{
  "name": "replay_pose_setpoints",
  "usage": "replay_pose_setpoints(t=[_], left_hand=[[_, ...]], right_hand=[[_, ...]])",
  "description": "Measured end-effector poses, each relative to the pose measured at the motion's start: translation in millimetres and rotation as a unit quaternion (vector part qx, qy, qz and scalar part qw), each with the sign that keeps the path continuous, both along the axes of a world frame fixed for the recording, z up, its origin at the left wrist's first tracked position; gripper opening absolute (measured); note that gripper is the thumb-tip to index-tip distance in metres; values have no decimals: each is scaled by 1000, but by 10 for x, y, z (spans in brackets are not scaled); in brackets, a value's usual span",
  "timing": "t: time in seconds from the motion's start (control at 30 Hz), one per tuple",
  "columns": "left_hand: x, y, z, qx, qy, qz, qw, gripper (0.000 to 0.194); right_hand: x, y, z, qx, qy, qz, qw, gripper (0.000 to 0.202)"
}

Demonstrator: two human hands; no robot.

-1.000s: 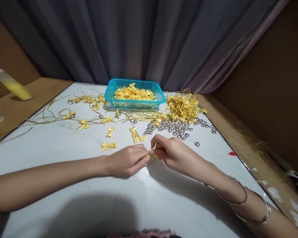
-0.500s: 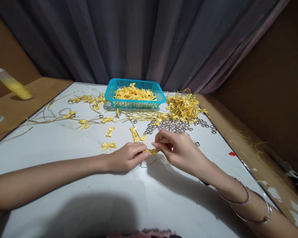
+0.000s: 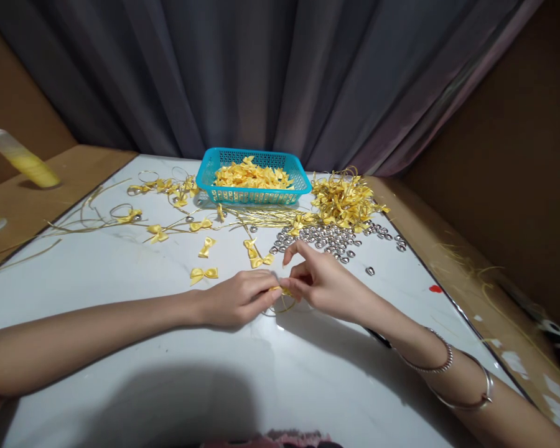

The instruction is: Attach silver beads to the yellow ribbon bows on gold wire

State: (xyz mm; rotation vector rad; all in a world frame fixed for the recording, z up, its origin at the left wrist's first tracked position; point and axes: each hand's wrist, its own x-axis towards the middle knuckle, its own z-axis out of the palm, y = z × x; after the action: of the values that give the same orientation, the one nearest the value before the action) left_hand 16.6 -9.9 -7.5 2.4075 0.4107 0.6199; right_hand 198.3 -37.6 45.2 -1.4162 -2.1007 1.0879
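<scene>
Near the middle of the white table, my left hand (image 3: 240, 298) pinches a small yellow ribbon bow (image 3: 275, 289) between thumb and fingers. A thin gold cord loop (image 3: 287, 307) hangs from the bow toward me. My right hand (image 3: 320, 280) meets it from the other side, thumb and curled fingers at the bow, index finger raised and bent. Most of the bow is hidden by the fingers. Loose yellow bows (image 3: 204, 274) lie beyond my left hand, and a scatter of silver metal beads (image 3: 329, 236) lies beyond my right.
A blue basket (image 3: 254, 198) of yellow bows stands at the back. Right of it is a heap of bows on gold cords (image 3: 345, 199). Cut gold cords (image 3: 266, 216) lie in front of the basket. A spool of yellow ribbon (image 3: 25, 163) is at far left.
My right hand has shifted left and closer to my left hand, and its index finger has lifted away from the thumb. Less of the bow shows. My left hand has hardly moved.
</scene>
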Motion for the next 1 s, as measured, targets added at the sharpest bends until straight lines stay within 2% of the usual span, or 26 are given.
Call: replay_pose_setpoints(t=[0.07, 0.13, 0.3, 0.37, 0.5, 0.6, 0.7, 0.8, 0.93, 1.0], left_hand=[[3, -3, -4, 5, 2, 4, 1000, 25], [3, -11, -7, 17, -2, 9, 1000, 23], [-3, -33, 0, 54, -38, 29, 997, 22], [-5, -39, 5, 64, -56, 40, 996, 21], [-6, -41, 8, 75, -83, 57, 992, 20], [-2, -33, 4, 77, -80, 63, 992, 20], [5, -25, -4, 75, -81, 71, 991, 21], [5, -25, -7, 66, -81, 80, 991, 21], [-4, -31, 5, 45, -88, 108, 989, 23], [-6, -34, 11, 34, -95, 123, 987, 23]], right_hand=[[6, -27, 7, 22, -13, 12, 1000, 16], [18, -46, 41, 14, 2, 11, 1000, 13], [33, -16, 159, -139, 122, -34, 982, 11], [35, 7, 185, -173, 150, -52, 972, 11], [43, 22, 226, -184, 175, -74, 964, 18], [42, 7, 259, -187, 191, -70, 961, 27], [34, -11, 269, -190, 194, -59, 961, 27], [43, -20, 262, -159, 176, -60, 969, 22], [88, -30, 274, -12, 63, -81, 995, 8], [97, -45, 271, 36, -12, -69, 997, 11]])
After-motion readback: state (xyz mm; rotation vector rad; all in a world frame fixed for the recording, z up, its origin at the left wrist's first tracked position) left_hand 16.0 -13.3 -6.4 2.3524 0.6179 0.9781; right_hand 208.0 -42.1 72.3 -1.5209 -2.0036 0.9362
